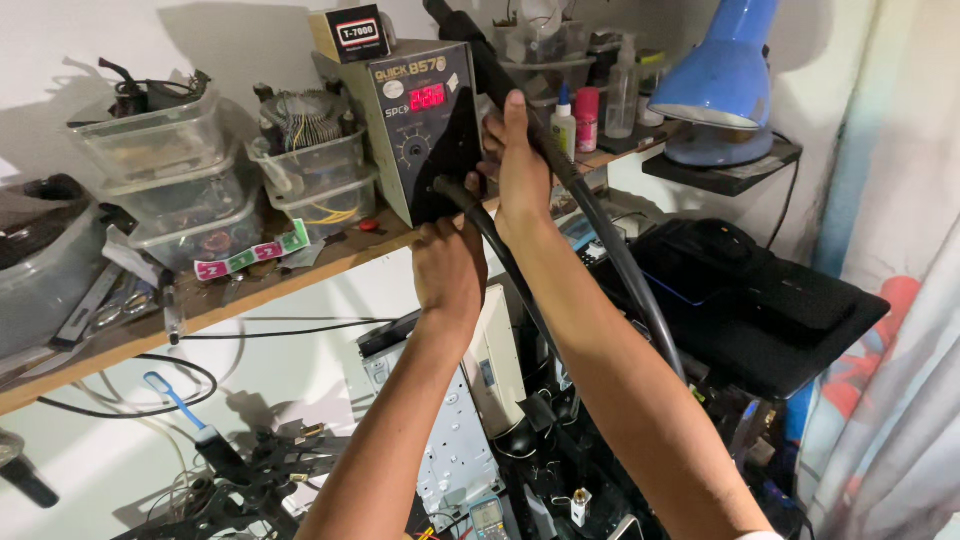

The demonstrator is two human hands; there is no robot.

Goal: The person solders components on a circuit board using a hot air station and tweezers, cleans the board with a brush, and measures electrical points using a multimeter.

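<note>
Head view | right hand (522, 165) closed around hot-air handpiece (500, 70) at 12 o'clock | left hand (450, 265) gripping black hose (610, 250) below rework station (425, 125) | risk: station dragged off wooden shelf (250, 290) if hose is tugged.

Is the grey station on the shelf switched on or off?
On. The station shows lit red digits on its front display while the right hand holds its black wand beside it.

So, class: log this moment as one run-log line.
left hand: at station front | right hand: gripping black hose | shelf: wooden
</note>
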